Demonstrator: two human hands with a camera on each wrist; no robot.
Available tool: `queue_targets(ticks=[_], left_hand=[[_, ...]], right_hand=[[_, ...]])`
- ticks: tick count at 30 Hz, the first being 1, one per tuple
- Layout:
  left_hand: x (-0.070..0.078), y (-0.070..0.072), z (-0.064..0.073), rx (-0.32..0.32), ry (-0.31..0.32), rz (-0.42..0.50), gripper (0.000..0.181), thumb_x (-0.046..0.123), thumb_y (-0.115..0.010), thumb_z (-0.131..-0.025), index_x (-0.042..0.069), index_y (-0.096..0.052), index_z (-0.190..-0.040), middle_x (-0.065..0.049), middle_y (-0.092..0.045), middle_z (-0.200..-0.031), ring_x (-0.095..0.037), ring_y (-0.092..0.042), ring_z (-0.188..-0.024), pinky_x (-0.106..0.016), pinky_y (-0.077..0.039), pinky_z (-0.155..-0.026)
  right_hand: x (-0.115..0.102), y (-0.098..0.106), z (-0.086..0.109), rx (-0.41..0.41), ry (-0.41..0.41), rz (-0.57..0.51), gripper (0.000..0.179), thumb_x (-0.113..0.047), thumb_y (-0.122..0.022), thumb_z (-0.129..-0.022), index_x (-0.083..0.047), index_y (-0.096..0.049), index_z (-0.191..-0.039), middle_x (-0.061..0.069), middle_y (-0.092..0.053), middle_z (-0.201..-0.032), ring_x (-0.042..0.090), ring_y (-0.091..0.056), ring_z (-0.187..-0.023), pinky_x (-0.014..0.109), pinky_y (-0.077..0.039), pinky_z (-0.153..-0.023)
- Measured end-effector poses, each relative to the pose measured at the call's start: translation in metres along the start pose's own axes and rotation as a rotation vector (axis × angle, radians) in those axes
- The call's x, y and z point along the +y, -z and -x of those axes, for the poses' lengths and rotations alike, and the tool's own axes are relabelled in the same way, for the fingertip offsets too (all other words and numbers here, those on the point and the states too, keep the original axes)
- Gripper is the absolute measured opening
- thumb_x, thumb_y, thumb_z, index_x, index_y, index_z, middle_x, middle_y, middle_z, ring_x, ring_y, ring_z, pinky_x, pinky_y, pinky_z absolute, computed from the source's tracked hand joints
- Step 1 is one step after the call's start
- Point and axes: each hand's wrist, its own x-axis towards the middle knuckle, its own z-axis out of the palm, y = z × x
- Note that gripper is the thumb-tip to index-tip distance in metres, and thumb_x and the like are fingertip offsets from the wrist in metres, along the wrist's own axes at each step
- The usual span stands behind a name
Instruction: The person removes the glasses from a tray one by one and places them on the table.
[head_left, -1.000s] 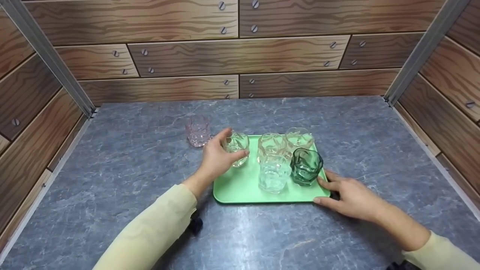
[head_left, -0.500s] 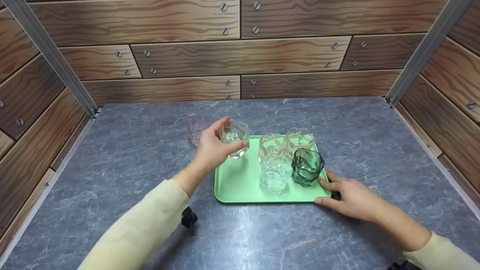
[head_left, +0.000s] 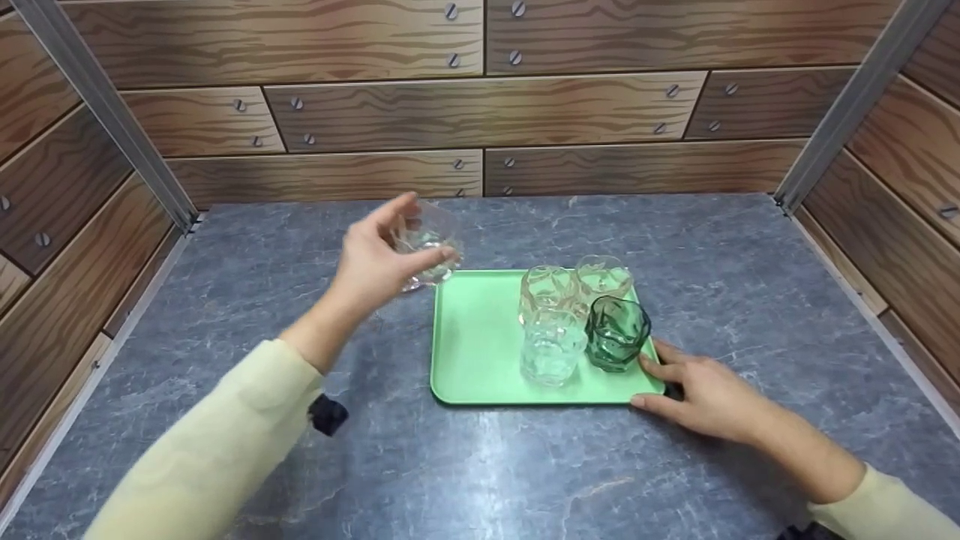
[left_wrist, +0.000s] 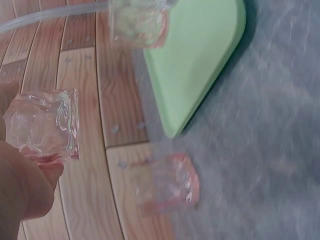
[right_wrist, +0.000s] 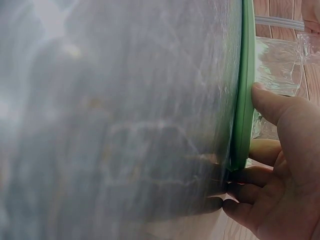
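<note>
My left hand (head_left: 367, 259) grips a clear faceted tumbler (head_left: 436, 229) between thumb and fingers, raised and tilted past the back left corner of a light green tray (head_left: 472, 360). A pink-tinted tumbler (left_wrist: 167, 185) stands on the table below it in the left wrist view; in the head view hand and tumbler mostly hide it. My right hand (head_left: 709, 397) holds the tray's front right corner, thumb at the front edge and fingers along the right side. Close to those fingers stands a dark green tumbler (head_left: 616, 337) on the tray.
Also on the tray's right half are a pale aqua tumbler (head_left: 553, 352) and two clear tumblers, one left (head_left: 546, 289) and one right (head_left: 604, 274). Wood-patterned walls (head_left: 480, 112) with metal corner posts enclose the grey marbled table (head_left: 465, 472).
My left hand has lifted the clear tumbler off the tray's left side and carried it up and left, beyond the tray edge. My right hand has stayed at the tray corner.
</note>
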Motion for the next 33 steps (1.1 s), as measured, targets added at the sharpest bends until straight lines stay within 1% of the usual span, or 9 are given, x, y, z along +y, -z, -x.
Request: queue_targets(ticks=[4,7,11,14,17,21,25,29,33], left_hand=[[-0.001,0.022,-0.005,0.055,-0.014,-0.018,0.090,0.027,-0.098,-0.077,0.012,-0.054,-0.154,-0.005,-0.068,-0.128,-0.026,-0.058,-0.105,-0.032,-0.052,-0.089],[-0.005,0.038,-0.009,0.104,-0.010,-0.030,0.089,0.028,-0.097,-0.078,0.012,-0.055,-0.154,-0.005,-0.070,-0.125,-0.024,-0.056,-0.101,-0.030,-0.050,-0.087],[-0.012,0.061,-0.015,0.159,0.015,-0.031,0.090,0.031,-0.097,-0.079,0.015,-0.053,-0.156,-0.004,-0.072,-0.127,-0.023,-0.056,-0.103,-0.031,-0.048,-0.089],[-0.018,0.076,-0.018,0.196,0.024,-0.037,0.090,0.029,-0.097,-0.080,0.013,-0.052,-0.156,-0.005,-0.072,-0.132,-0.024,-0.058,-0.108,-0.030,-0.048,-0.092],[-0.026,0.088,-0.021,0.223,0.034,-0.058,0.089,0.026,-0.096,-0.081,0.011,-0.051,-0.157,-0.009,-0.071,-0.135,-0.023,-0.058,-0.109,-0.027,-0.048,-0.091],[-0.039,0.100,-0.025,0.233,0.048,-0.052,0.086,0.022,-0.094,-0.083,0.009,-0.051,-0.157,-0.011,-0.069,-0.137,-0.021,-0.057,-0.110,-0.026,-0.048,-0.092],[-0.051,0.109,-0.027,0.230,0.071,-0.067,0.088,0.023,-0.094,-0.084,0.008,-0.049,-0.158,-0.011,-0.066,-0.142,-0.020,-0.056,-0.116,-0.026,-0.047,-0.097],[-0.063,0.115,-0.028,0.222,0.110,-0.084,0.089,0.025,-0.093,-0.085,0.009,-0.047,-0.160,-0.011,-0.064,-0.146,-0.021,-0.054,-0.123,-0.031,-0.046,-0.103],[-0.076,0.117,-0.031,0.203,0.139,-0.072,0.091,0.025,-0.092,-0.086,0.009,-0.044,-0.161,-0.012,-0.059,-0.152,-0.024,-0.053,-0.133,-0.037,-0.045,-0.113]], right_hand=[[0.001,0.000,0.000,0.005,0.006,0.001,0.079,-0.062,-0.067,-0.098,0.000,-0.060,-0.145,0.035,-0.043,-0.156,0.059,-0.050,-0.134,0.070,-0.042,-0.110],[0.001,-0.001,0.000,0.010,0.021,-0.008,0.078,-0.060,-0.068,-0.098,0.001,-0.061,-0.145,0.036,-0.043,-0.155,0.059,-0.052,-0.133,0.070,-0.043,-0.109],[0.001,0.000,0.000,0.007,0.027,-0.017,0.077,-0.059,-0.069,-0.099,0.002,-0.061,-0.145,0.036,-0.044,-0.155,0.059,-0.052,-0.132,0.069,-0.044,-0.109],[0.001,0.000,0.000,0.005,0.024,-0.011,0.077,-0.060,-0.068,-0.099,0.002,-0.061,-0.144,0.036,-0.044,-0.155,0.059,-0.052,-0.132,0.070,-0.044,-0.109],[0.001,0.000,-0.001,0.002,0.016,-0.008,0.078,-0.062,-0.067,-0.098,0.001,-0.060,-0.145,0.035,-0.044,-0.156,0.059,-0.052,-0.133,0.069,-0.043,-0.109],[0.001,0.000,0.000,0.003,0.013,-0.008,0.079,-0.062,-0.067,-0.099,0.001,-0.060,-0.145,0.035,-0.043,-0.156,0.059,-0.052,-0.133,0.069,-0.043,-0.109],[0.001,0.000,-0.001,0.006,0.015,-0.008,0.079,-0.062,-0.067,-0.098,0.002,-0.060,-0.145,0.036,-0.043,-0.155,0.060,-0.052,-0.132,0.070,-0.043,-0.109],[0.000,0.000,-0.001,0.002,0.012,-0.009,0.079,-0.062,-0.067,-0.098,0.001,-0.061,-0.144,0.036,-0.043,-0.155,0.060,-0.051,-0.132,0.071,-0.043,-0.109],[0.000,-0.001,-0.001,0.001,0.011,-0.010,0.079,-0.062,-0.067,-0.099,0.001,-0.061,-0.145,0.036,-0.043,-0.156,0.060,-0.051,-0.132,0.070,-0.043,-0.109]])
